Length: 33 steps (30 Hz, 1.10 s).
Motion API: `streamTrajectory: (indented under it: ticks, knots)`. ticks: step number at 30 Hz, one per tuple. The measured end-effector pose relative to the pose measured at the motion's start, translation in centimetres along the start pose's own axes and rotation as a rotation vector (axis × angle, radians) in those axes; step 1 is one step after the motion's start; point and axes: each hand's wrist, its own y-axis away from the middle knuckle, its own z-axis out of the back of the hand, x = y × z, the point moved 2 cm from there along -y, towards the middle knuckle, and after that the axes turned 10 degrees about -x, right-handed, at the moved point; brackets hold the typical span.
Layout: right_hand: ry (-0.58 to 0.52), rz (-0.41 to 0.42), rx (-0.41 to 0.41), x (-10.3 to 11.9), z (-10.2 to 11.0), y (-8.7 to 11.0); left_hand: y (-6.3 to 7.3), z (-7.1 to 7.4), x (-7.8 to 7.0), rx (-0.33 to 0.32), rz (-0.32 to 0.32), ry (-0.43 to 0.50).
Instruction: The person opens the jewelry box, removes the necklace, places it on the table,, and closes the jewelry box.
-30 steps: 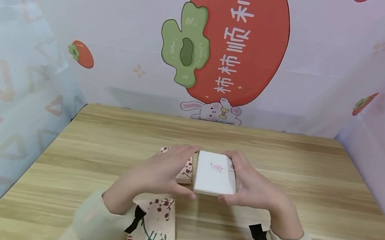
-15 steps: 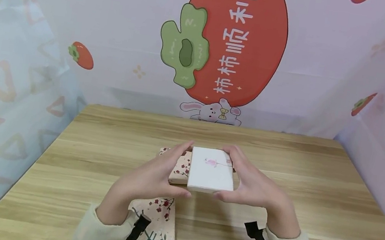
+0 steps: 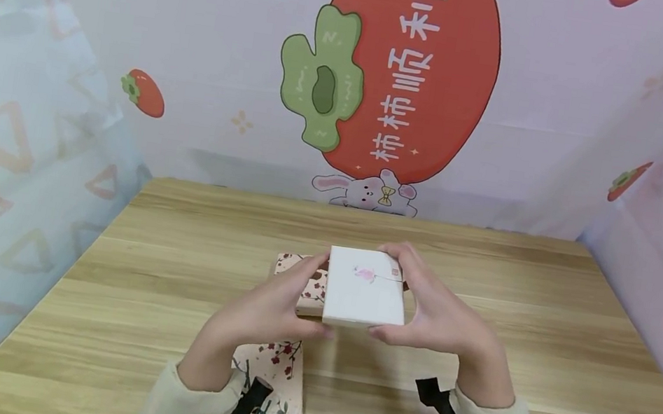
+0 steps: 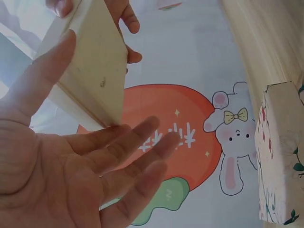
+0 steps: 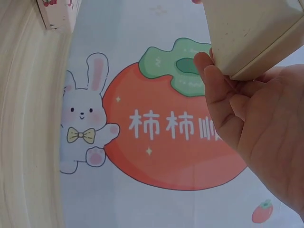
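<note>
A white square box (image 3: 365, 296) with a small pink print on top is held up over the table. My right hand (image 3: 441, 319) grips its right side, thumb at the near edge and fingers at the far edge. My left hand (image 3: 266, 307) is at its left side, the index fingertip and thumb at the corners. In the left wrist view the left hand's (image 4: 80, 166) other fingers stretch out straight below the box (image 4: 97, 71). The right wrist view has the right hand's (image 5: 259, 118) fingers bent against the box's underside corner.
A floral-patterned box (image 3: 313, 295) lies behind the left hand, partly covered by it and the white box. Nearer, a larger floral box (image 3: 273, 397) lies under the left wrist. The wooden table (image 3: 519, 318) ends at a printed backdrop (image 3: 233, 45) with a rabbit and a persimmon.
Both hands have moved the white box a little left and upward in view. Its top now tilts slightly more toward the camera. The floral boxes have stayed put.
</note>
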Motion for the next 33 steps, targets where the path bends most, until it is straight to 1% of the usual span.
streamTrajectory:
  ticks: [2, 8, 12, 15, 19, 23, 26, 30, 33]
  knots:
    - [-0.015, -0.003, 0.004, 0.0, 0.0, 0.0, -0.1, 0.0, 0.2, 0.006, 0.000, 0.034]
    - [-0.048, -0.017, 0.006, -0.2, -0.3, 0.0, -0.5, -0.1, 1.0, 0.033, -0.012, 0.188]
    - [-0.051, -0.011, -0.002, -0.3, -0.4, 0.0, -0.6, 0.0, 1.2, 0.022, -0.013, 0.226]
    - [-0.044, -0.015, -0.010, -0.3, -0.4, -0.2, -0.7, 0.1, 1.2, 0.002, -0.010, 0.223]
    - [-0.042, -0.016, -0.019, -0.4, -0.2, -0.3, -0.9, 0.1, 1.4, -0.020, -0.008, 0.191]
    - [-0.038, -0.003, -0.013, -0.4, -0.1, -0.3, -0.9, 0.0, 1.5, -0.024, 0.012, 0.172]
    - [-0.034, -0.009, -0.013, -0.4, -0.1, -0.2, -0.9, -0.1, 1.6, -0.027, 0.016, 0.166]
    - [-0.044, -0.016, -0.010, -0.4, 0.0, -0.2, -0.9, -0.1, 1.7, -0.033, 0.008, 0.166]
    - [-0.055, -0.011, -0.014, -0.4, 0.1, 0.0, -1.0, -0.2, 1.6, -0.030, -0.024, 0.178]
